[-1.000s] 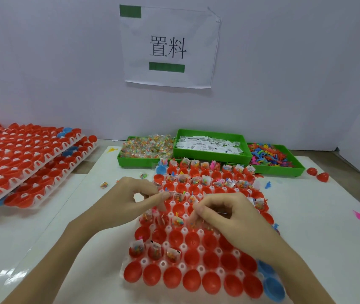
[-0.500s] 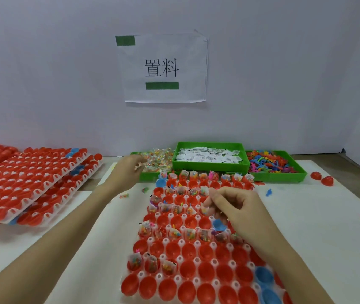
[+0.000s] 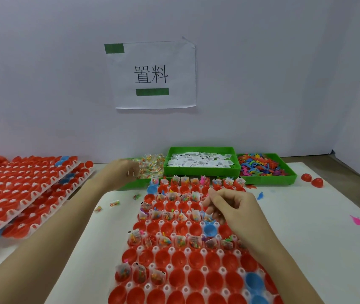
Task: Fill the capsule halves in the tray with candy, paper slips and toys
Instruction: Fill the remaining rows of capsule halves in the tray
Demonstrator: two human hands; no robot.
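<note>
Broadly, a white table (image 3: 306,249) spreads under everything, and on it lies the white plastic tray of red and blue capsule halves (image 3: 187,242), the landmark for the rest. Left of this tray sit stacked white trays of red capsule halves (image 3: 23,194), tilted at an angle to it. On the wall well behind the tray hangs a white paper sign with black characters and green tape strips (image 3: 154,75).

Just behind the tray's far edge stand three green plastic bins in a row: the left bin of clear-wrapped coloured candy (image 3: 150,166), the middle bin of white paper slips (image 3: 201,162) and the right bin of small bright plastic toys (image 3: 262,166).

In the tray, the far rows and a few near-left cups already hold small candy packets, slips and toys; many near cups are bare red.

The left hand (image 3: 119,174) reaches beyond the tray's far left corner to the candy bin, its fingers curled at the wrappers; blur hides whether it grips any. The right hand (image 3: 231,207) hovers over the tray's right middle, fingers curled with tips pressed together above a blue cup; what they pinch, if anything, is too small to tell.

Right of the tray lie two loose red capsule halves (image 3: 311,179), a pink toy (image 3: 359,221) and a blue toy (image 3: 260,195); left of it lie a few stray candy packets (image 3: 115,203).
</note>
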